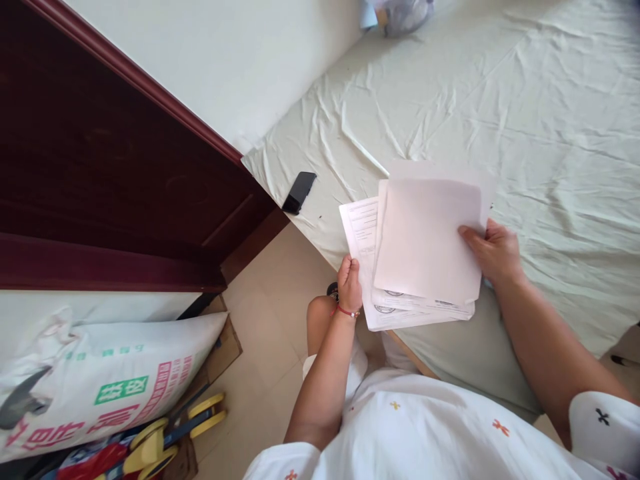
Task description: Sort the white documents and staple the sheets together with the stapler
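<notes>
My left hand point(350, 285) grips the left edge of a stack of papers, fingers curled round it, a red cord bracelet at the wrist. At the bottom of the stack lies a printed sheet point(361, 230) with lines of text and a round stamp near its lower edge. Over it are blank-looking sheets point(430, 237), slightly fanned and out of line. My right hand point(493, 250) pinches these upper sheets at their right edge, thumb on top and the other fingers underneath. The print is too small to read.
A pale sheet point(540, 120) with wrinkles covers the bed. A black phone point(299, 193) lies at its left corner. At upper left is a dark red wooden door point(115, 133). A printed white sack point(120, 380) and yellow-wheeled toy point(150, 450) stand lower left. A plastic bag point(407, 17) sits at the back.
</notes>
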Available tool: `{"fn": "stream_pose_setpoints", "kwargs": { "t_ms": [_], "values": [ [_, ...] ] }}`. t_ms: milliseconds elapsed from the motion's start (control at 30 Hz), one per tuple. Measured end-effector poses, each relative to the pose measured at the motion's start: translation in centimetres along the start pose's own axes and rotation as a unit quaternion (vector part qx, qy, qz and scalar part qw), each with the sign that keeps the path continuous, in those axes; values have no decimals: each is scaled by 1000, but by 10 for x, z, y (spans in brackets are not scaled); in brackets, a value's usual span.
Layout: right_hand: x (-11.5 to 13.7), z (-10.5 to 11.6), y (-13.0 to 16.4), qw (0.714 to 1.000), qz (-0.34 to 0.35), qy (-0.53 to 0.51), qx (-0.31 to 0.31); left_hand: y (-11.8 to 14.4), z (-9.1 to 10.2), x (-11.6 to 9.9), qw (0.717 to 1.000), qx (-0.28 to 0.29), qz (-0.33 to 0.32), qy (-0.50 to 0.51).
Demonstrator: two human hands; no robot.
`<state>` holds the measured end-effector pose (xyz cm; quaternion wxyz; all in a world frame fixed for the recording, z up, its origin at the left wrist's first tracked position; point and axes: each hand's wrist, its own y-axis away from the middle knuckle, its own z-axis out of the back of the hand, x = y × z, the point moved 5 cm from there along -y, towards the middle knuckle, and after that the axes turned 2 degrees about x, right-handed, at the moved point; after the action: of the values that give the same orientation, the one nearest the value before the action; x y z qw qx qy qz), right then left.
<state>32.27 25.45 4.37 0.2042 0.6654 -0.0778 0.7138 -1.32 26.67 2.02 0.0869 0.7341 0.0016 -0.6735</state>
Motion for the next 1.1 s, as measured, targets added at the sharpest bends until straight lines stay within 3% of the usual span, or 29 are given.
{"fn": "stream_pose_setpoints", "kwargs": {
  "t_ms": [133,367,733,1100],
  "values": [
    [-3,11,1,986,-47,-151,-54,-1,-2,-2,1000,13,-18,6],
    [-2,21,-8,939,-36,-321,-119,0,-8,-6,998,22,-3,67],
    [-2,25,-10,908,-51,-394,-132,-3,-8,1,997,41,-17,60],
    [1,18,-5,920,-22,-378,-104,-4,-5,6,999,37,-36,-2]
  ]
}}
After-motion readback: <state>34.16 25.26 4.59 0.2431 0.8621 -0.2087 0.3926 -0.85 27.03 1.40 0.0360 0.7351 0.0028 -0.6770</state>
